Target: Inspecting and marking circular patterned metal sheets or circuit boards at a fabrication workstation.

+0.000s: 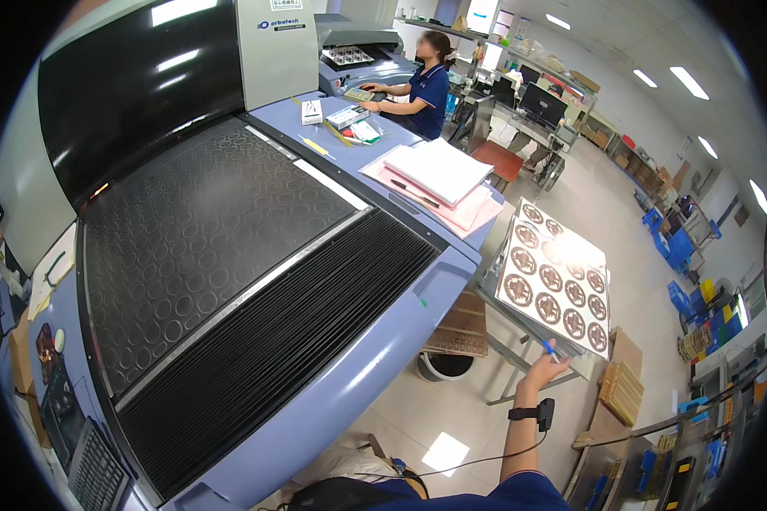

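My right hand (544, 372) reaches out at the lower right, with a dark band and a cable on its wrist. Its fingers are closed round a slim blue pen (551, 350), whose tip I cannot make out. Just beyond the pen is the near edge of a white panel (528, 308) with several round brown patterns in rows. The panel lies on a stack on a metal-legged stand (511, 356). Glare washes out part of the panel's far half. My left hand is not in view.
A big blue-grey machine (457, 281) with a black bed (222, 230) fills the left. Papers (443, 170) lie on its right corner. A bucket (446, 366) stands below. A co-worker (430, 94) sits beyond. Yellowish boards (622, 393) lean at the right.
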Demonstrator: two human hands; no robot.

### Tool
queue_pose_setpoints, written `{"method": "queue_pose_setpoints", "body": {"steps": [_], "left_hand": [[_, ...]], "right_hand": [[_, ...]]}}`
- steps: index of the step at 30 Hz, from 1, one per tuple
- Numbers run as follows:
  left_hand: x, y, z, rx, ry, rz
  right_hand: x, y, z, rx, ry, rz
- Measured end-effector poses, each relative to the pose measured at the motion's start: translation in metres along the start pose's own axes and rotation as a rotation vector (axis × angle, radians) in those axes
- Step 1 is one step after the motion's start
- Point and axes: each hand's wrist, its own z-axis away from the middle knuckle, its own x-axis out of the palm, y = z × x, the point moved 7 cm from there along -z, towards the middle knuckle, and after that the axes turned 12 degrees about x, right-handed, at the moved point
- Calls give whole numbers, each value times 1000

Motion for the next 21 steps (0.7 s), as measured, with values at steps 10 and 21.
{"method": "queue_pose_setpoints", "body": {"steps": [10,21], "left_hand": [[183,97,21,-18,-686,667],[356,173,7,-572,-991,1129]], "right_hand": [[27,-51,-31,636,-455,-1067],[-3,-232,186,386,-1154,-1317]]}}
